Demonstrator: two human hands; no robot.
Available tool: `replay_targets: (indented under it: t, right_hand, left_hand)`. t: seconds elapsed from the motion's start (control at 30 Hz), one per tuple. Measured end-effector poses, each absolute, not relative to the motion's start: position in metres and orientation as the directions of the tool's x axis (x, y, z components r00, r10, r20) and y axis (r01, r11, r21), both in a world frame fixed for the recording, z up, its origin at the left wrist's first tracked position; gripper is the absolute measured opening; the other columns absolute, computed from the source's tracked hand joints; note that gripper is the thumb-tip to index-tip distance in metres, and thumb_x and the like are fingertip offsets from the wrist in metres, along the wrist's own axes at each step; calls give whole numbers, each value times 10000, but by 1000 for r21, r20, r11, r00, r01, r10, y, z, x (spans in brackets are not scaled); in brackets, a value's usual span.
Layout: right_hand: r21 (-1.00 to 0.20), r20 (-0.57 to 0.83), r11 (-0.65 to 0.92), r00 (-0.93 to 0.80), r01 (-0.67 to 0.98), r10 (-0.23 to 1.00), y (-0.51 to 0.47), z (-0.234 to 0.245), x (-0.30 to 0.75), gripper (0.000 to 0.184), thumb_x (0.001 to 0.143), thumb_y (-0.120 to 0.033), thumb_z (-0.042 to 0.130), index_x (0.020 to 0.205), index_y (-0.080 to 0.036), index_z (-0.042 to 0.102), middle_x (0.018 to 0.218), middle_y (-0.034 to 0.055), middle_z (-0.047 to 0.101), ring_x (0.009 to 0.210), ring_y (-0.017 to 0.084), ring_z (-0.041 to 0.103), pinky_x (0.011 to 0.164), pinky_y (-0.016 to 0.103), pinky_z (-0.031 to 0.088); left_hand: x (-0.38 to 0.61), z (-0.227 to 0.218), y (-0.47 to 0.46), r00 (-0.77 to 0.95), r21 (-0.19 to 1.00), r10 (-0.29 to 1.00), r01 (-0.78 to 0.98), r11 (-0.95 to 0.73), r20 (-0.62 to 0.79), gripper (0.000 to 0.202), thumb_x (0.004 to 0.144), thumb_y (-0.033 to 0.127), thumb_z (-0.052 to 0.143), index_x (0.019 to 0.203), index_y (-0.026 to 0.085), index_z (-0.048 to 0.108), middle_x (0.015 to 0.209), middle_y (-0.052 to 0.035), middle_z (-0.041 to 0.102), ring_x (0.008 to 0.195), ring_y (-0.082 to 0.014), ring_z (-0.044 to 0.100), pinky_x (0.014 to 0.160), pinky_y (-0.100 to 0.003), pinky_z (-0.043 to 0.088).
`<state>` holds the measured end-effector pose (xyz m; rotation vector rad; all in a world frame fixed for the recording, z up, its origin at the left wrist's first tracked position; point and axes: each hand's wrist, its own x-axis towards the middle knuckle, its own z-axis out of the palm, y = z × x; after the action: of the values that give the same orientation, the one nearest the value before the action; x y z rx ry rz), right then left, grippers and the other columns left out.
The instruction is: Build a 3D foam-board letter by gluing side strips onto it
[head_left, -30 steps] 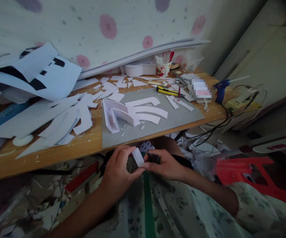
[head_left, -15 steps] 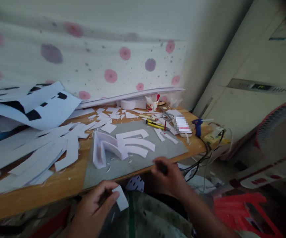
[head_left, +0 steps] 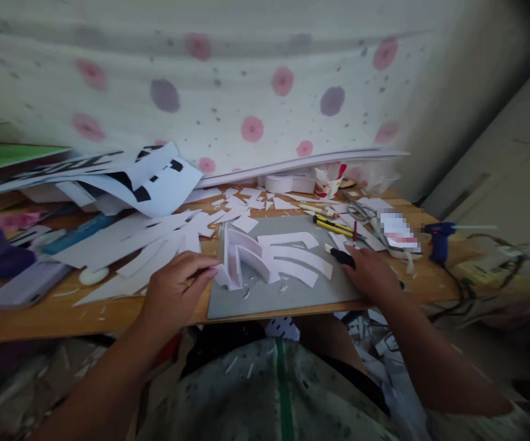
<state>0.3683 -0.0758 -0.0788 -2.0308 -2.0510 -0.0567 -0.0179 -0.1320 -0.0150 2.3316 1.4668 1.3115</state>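
My left hand [head_left: 175, 288] pinches a small white board piece [head_left: 220, 275] between thumb and fingers, at the left end of a white built-up shape [head_left: 249, 251]. Whether the piece touches the shape I cannot tell. That shape has upright walls on its left part and flat curved arms on its right, and it lies on a grey cutting mat [head_left: 255, 301]. Over the mat's right side, my right hand [head_left: 375, 272] is closed around a black craft knife [head_left: 342, 256], its blade pointing left. A yellow utility knife [head_left: 331, 226] rests just behind it.
Loose white strips [head_left: 149, 245] cover the table's left side, with small offcuts [head_left: 246, 199] behind the mat. Scissors [head_left: 360, 211], a cup [head_left: 326, 182] and a blue glue gun [head_left: 439, 239] with its cord stand at the right. A curtain [head_left: 228, 92] hangs behind.
My left hand has brought the small piece from over my lap to the shape's left end. My right hand has moved forward over the mat with the knife. The view has turned left.
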Motion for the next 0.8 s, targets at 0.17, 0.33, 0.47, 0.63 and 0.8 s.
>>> replay_targets:
  t: [0.17,0.33,0.47,0.63,0.8]
  right_hand:
    - [-110,572,25,43,994,819,-89,-82,356,403,876,-358,511,1206,-137,584,1136,155,629,1036,309,583,873,431,452]
    - [-137,704,156,-15,978,710,-112,-90,333,277,876,-329,520,1059,-158,639,1012,115,662,970,283,603,886,445,455]
    - [-148,807,356,-96,923,583,-126,-99,310,159,853,-246,573,977,-168,635,929,98,655,875,251,606,875,474,460]
    - [-203,758,704,-346,680,553,-146,-102,261,191,828,-118,576,1004,-182,612,935,80,641,869,204,581,844,406,498]
    - [-226,655,759,-481,611,582,-152,-104,227,220,839,-134,566,1052,-150,619,1047,109,651,959,230,571,857,393,518]
  left_hand:
    - [-19,-25,-118,251,374,704,704,-604,664,111,858,229,598,914,191,685,845,-28,687,767,-150,636,689,-259,485]
    - [-13,-31,-110,333,296,661,698,-652,672,97,850,168,597,893,180,683,812,-19,688,744,-136,639,662,-239,475]
    - [-11,-32,-107,300,307,666,709,-635,683,80,848,160,594,858,164,673,782,-23,674,723,-136,626,649,-242,463]
    - [-9,-35,-104,308,338,699,706,-623,646,86,850,155,585,852,168,670,778,-17,663,723,-131,610,658,-240,451]
    - [-9,-38,-103,314,352,739,726,-592,596,93,851,164,574,813,164,659,759,-21,643,721,-141,596,659,-250,441]
